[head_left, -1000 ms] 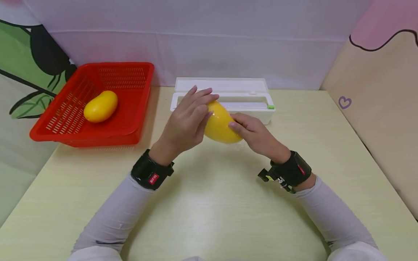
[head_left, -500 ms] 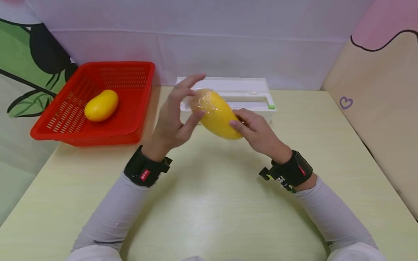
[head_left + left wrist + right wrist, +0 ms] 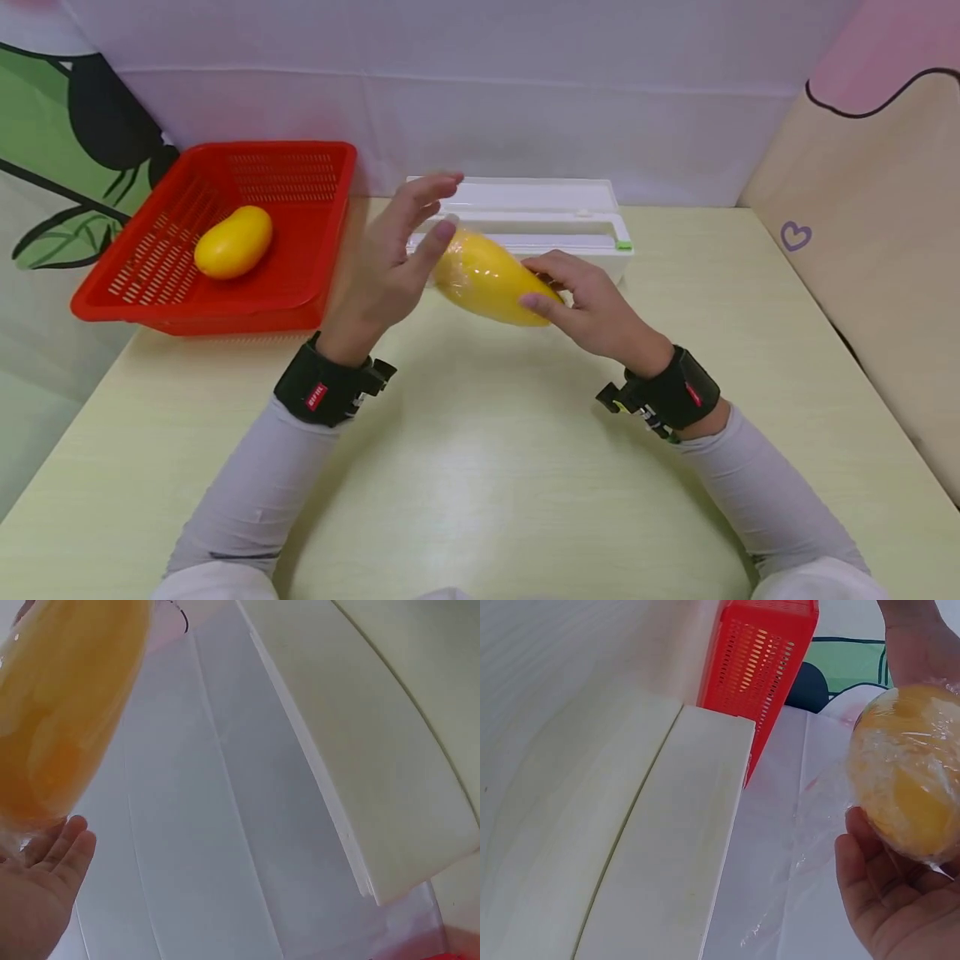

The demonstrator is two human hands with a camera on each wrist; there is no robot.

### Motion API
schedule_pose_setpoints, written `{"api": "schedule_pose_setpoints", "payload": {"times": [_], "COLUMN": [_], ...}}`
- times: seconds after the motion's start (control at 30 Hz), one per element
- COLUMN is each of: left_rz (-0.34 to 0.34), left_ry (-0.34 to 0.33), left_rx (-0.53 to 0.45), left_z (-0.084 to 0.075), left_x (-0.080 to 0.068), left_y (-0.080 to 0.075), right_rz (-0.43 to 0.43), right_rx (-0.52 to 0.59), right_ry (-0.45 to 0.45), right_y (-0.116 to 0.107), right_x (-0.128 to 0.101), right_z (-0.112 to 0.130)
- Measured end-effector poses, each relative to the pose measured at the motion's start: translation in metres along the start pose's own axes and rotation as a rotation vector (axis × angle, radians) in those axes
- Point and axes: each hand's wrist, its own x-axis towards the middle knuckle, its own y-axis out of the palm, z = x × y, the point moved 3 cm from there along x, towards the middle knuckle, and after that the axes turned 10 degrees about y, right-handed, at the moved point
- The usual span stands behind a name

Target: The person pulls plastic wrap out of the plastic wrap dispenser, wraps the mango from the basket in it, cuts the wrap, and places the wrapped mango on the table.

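Spreading beneath both hands, the pale yellow-green wooden bench (image 3: 480, 467) carries everything in view. Beyond the left hand (image 3: 390, 262), off to its outer side, sits the red perforated plastic basket (image 3: 300, 275), and a bare yellow mango (image 3: 233, 242) lies inside it. Just behind both hands stands the long white plastic cling-film dispenser box (image 3: 540, 212), its small green slider tab (image 3: 622, 245) at the end past the right hand (image 3: 592, 308).

Between the two hands, lifted above the bench, is the yellow mango wrapped in clear cling film (image 3: 487, 279). It lies tilted, the higher end toward the left hand and the lower end in the right. The skin is a smooth, saturated yellow, and the film over it is glossy, with wrinkles and loose folds that show best in the right wrist view, where a flap of film trails off the fruit (image 3: 907, 772).

The right hand curls its fingers and thumb round the lower end of the wrapped fruit. The left hand is spread, fingers straight, with its thumb (image 3: 435, 242) resting against the upper end.

Compared with half a second ago, the wrapped mango has dropped slightly and tipped flatter, and the left hand's fingers have straightened and drawn back from the fruit, while the right hand's grip looks unchanged. The basket and box have not moved.
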Motion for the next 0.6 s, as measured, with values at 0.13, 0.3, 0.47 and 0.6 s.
{"api": "schedule_pose_setpoints", "payload": {"times": [0.13, 0.3, 0.47, 0.6], "left_rz": [0.057, 0.099, 0.204, 0.26], "left_ry": [-0.069, -0.247, -0.475, -0.486], "left_rx": [-0.014, 0.008, 0.045, 0.064], "left_z": [0.001, 0.003, 0.008, 0.008], "left_x": [-0.002, -0.005, -0.007, -0.007], "left_y": [0.009, 0.015, 0.018, 0.021], "right_rz": [-0.045, -0.124, -0.188, -0.195], "right_rx": [-0.048, -0.123, -0.201, -0.233], "right_ry": [-0.054, -0.121, -0.152, -0.135], "right_y": [0.0, -0.001, -0.004, -0.008], "right_x": [0.0, -0.001, -0.003, -0.004], "right_z": [0.002, 0.003, 0.007, 0.007]}}
